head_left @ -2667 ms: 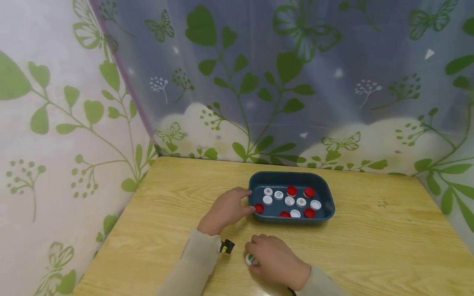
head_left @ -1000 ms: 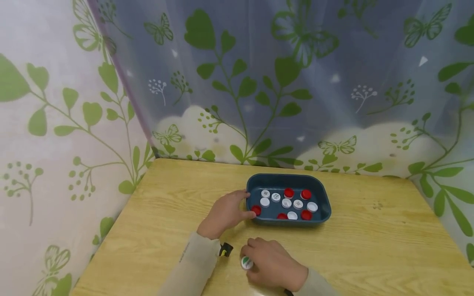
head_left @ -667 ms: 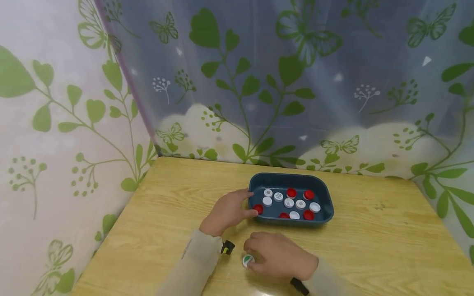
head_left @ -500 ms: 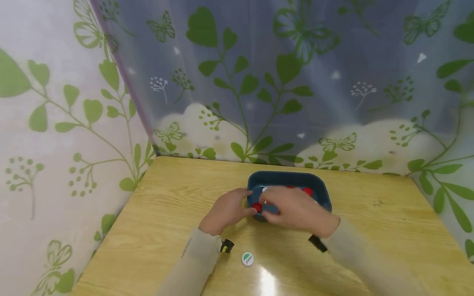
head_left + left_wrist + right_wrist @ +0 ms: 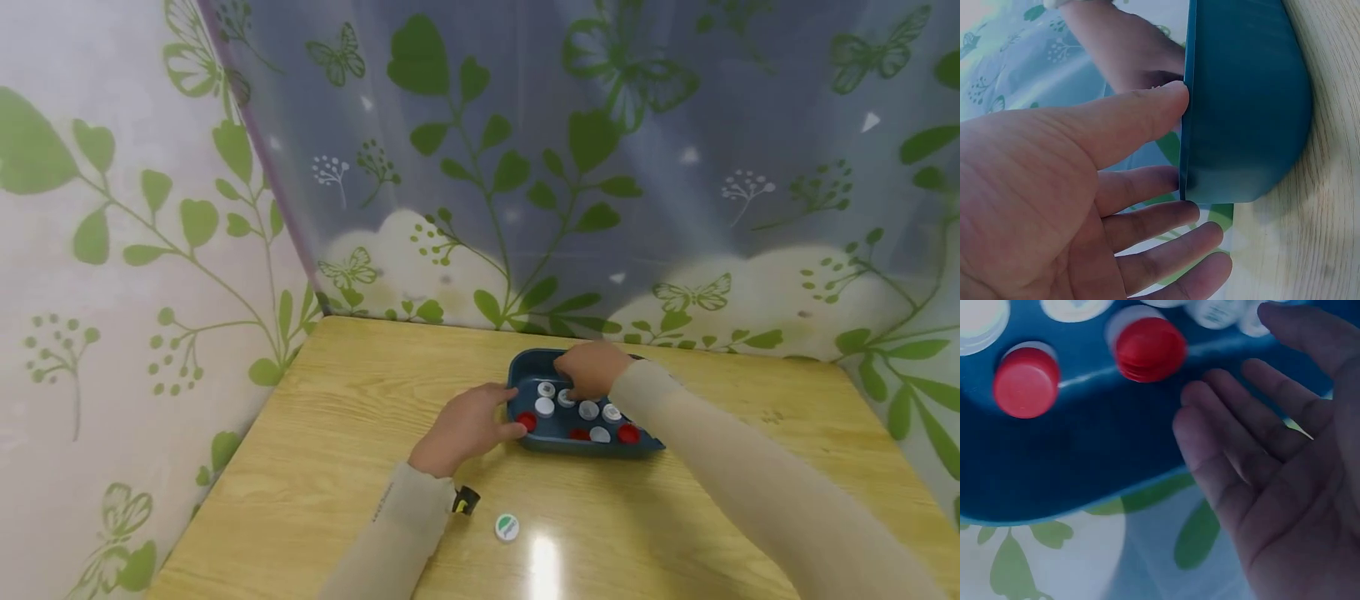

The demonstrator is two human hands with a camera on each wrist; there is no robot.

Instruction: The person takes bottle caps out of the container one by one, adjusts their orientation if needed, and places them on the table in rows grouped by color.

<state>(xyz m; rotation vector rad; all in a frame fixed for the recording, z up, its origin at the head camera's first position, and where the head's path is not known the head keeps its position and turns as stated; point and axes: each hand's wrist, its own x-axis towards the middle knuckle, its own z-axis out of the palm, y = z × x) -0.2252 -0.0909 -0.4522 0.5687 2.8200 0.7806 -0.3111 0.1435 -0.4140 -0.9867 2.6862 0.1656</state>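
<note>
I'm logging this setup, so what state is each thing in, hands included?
Tray: upright on the table, holding caps.
White cap with green print: outside the tray, flat, printed side up.
White caps: loose in the tray, some showing print.
Red caps: in the tray, partly hidden.
Left hand: open, touching the tray's rim.
Right hand: reaching into the tray, fingers relaxed.

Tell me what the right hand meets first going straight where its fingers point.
Probably the nearer red cap in the tray: the right wrist view shows it just ahead of the right hand. Depth is unclear, so it may meet the tray's floor first.
</note>
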